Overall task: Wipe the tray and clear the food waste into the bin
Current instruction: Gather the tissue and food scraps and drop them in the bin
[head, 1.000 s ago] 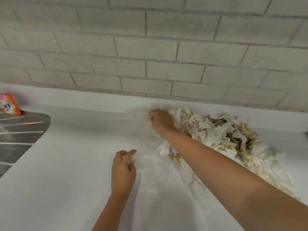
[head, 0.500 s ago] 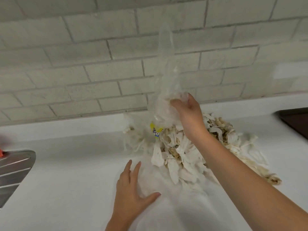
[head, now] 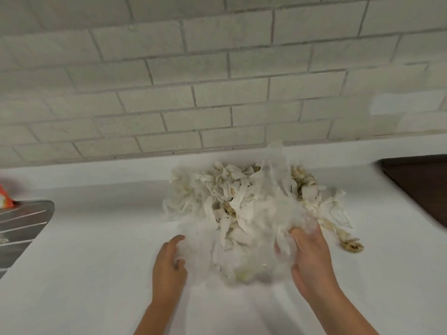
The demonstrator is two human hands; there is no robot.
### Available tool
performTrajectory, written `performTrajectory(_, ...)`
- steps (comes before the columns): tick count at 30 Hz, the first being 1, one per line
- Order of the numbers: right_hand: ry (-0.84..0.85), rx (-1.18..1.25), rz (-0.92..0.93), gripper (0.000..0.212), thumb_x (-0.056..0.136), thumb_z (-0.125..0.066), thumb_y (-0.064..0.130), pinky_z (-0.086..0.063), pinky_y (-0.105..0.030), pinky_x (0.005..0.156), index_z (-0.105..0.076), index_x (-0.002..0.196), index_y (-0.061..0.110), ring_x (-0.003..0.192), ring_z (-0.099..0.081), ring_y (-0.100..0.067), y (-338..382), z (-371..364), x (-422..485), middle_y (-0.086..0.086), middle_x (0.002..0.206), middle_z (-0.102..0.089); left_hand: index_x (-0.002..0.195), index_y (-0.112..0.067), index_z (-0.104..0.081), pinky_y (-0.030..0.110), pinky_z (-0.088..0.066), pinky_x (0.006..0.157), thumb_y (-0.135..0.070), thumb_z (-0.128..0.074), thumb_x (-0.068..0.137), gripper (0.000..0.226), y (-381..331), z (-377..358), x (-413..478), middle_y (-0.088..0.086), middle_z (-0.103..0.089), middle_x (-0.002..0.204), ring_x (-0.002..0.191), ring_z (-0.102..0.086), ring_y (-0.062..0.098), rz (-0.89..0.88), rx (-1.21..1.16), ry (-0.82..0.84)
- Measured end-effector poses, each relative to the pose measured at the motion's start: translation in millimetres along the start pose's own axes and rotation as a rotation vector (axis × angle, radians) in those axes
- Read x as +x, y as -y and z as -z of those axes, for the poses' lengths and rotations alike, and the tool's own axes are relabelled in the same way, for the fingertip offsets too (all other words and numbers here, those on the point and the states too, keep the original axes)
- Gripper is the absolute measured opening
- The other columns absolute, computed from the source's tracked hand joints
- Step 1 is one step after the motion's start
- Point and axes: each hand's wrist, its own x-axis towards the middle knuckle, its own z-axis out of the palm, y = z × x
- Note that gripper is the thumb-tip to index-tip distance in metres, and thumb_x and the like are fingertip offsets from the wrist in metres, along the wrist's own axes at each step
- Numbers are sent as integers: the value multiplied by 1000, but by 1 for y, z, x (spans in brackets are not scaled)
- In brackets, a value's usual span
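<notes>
A heap of pale, shredded food waste [head: 232, 189] lies on the white counter [head: 92, 238] near the wall. A thin clear plastic bag [head: 275, 180] is draped over its front and right side, blurred by motion. My right hand [head: 312, 259] grips the bag's right edge near the heap's front. At the bag's left edge, my left hand [head: 169, 264] has its fingers curled on the plastic. Some waste shows through the plastic between my hands. A brownish scrap [head: 350, 246] lies loose to the right of the heap.
A steel sink drainboard [head: 21, 226] sits at the far left with an orange packet [head: 6, 199] behind it. A dark brown surface [head: 418, 184] lies at the right edge. A grey brick wall [head: 217, 81] rises right behind the heap.
My right hand has come down from high above the heap to its front right, pulling the plastic bag down over the waste. My left hand went from flat to curled on the plastic.
</notes>
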Motion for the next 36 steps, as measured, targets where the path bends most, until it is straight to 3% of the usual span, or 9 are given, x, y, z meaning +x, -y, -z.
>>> performTrajectory(4,199,-686,264,71,89,-46,-5,-37,-4,81,-49,119,59,102,-50,18,-38,35,-20,39,114,-50,94,-9,-72,15,-38,64,3,-47,75,34,8,3,-5,-3,-47,84,73,-52,15,9,34,-50)
performTrajectory(12,306,-1569,615,37,71,-45,30,-43,-34,82,-55,107,35,96,-55,-19,-84,55,-38,0,114,-46,66,-13,-64,32,-47,60,-65,-52,66,53,11,1,0,4,-55,86,71,-53,24,-147,335,66)
performTrajectory(16,304,-1812,426,59,82,-23,77,-13,-37,110,-56,99,30,130,-36,-14,-106,53,-41,1,139,-41,67,-9,-68,19,-43,66,-21,-71,68,13,20,0,11,3,-67,95,77,-60,25,-151,179,107)
performTrajectory(20,250,-1812,315,56,78,-34,73,-50,-36,73,-63,68,27,87,-66,-20,-115,34,-36,1,107,-67,77,-25,-54,13,-36,52,8,-58,78,33,17,17,29,-5,-57,65,62,-54,17,75,-278,84)
performTrajectory(24,236,-1698,392,29,51,-52,52,-38,-11,44,-61,54,24,54,-61,-8,-111,9,-26,13,98,-58,92,-33,-60,11,-44,58,12,-46,75,50,8,38,58,-2,-64,82,64,-58,4,-3,-445,43)
performTrajectory(27,245,-1577,528,26,55,-51,48,-34,-8,48,-54,76,33,58,-50,4,-104,-10,-18,18,82,-67,77,-25,-60,23,-45,70,-31,-46,69,17,-7,53,93,2,-60,86,78,-59,11,-25,-446,11)
performTrajectory(31,196,-1561,473,30,64,-48,48,-23,-7,41,-27,83,39,44,-34,1,-81,-51,-2,19,52,-36,66,-3,-56,31,-38,57,-45,-49,83,45,-31,61,156,11,-54,63,63,-51,23,28,-204,13)
performTrajectory(34,341,-1455,441,28,82,-50,38,-30,-12,52,-29,97,46,59,-45,4,-67,-86,14,19,69,-46,94,-9,-58,28,-36,61,-32,-55,87,24,-48,50,203,1,-53,73,72,-52,22,-16,254,150)
performTrajectory(36,412,-1469,463,35,89,-53,32,-43,-21,68,-37,118,43,81,-56,-2,-62,-115,32,15,103,-55,127,-19,-44,30,-44,71,-24,-67,80,53,-46,36,225,8,-50,111,92,-57,27,-137,399,364)
